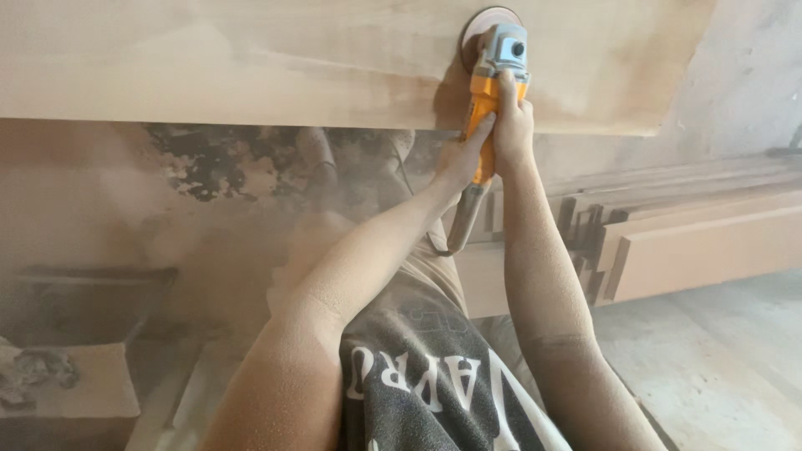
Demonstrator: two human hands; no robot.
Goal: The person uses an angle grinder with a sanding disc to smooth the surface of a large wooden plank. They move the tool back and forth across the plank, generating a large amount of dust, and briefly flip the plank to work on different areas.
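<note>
Gripping a yellow and grey grinder (493, 92), both hands reach up to a broad wooden board (251, 67) that spans the top of the view. The board is pale, flat and smooth-looking, with faint darker streaks in its grain and a straight lower edge. The grinder has a long yellow plastic body, a grey metal head and a round disc (484, 21) at its tip; the disc lies flat against the face of the board, near the board's upper edge. A dark cord hangs from the tool's tail, below the board.

The left hand (462, 159) is closed around the lower part of the yellow body, just under the board's lower edge, with its thumb laid up along the handle. The right hand (512, 125) is clenched round the body just above the left, fingers wrapped over it, its upper part in front of the board. Both forearms are dusted with fine pale powder, and a haze of dust blurs the air below the board to the left.

Below the board and to the right, long flat planks (702, 242) lie stacked, tan and square-edged. Beneath them runs a pale, rough floor (727, 367). A grey printed shirt (434, 376) shows between the arms.
</note>
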